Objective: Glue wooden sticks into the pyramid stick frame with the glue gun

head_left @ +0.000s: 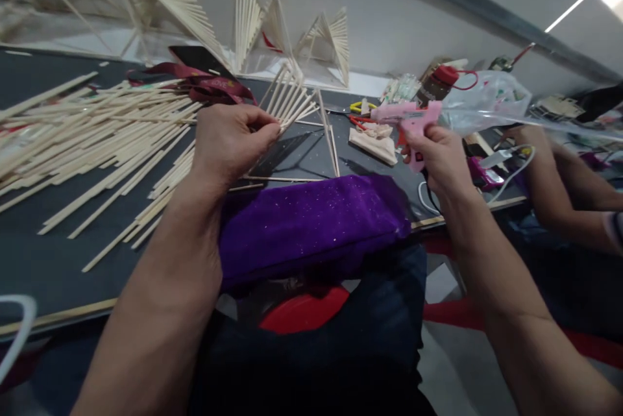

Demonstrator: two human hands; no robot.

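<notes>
Both occupied: left hand (228, 137) pinches stick frame (288, 97), likely light, fragile, best held by edges; right hand (442, 153) grips glue gun (413, 119).

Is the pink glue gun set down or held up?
Held up: the right hand grips the pink glue gun by its handle, barrel pointing toward the left hand's side.

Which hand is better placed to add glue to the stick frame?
Probably the right hand: it holds the glue gun, nozzle pointing towards the frame. The left hand pinches the frame, so seems better placed to steady it.
</notes>
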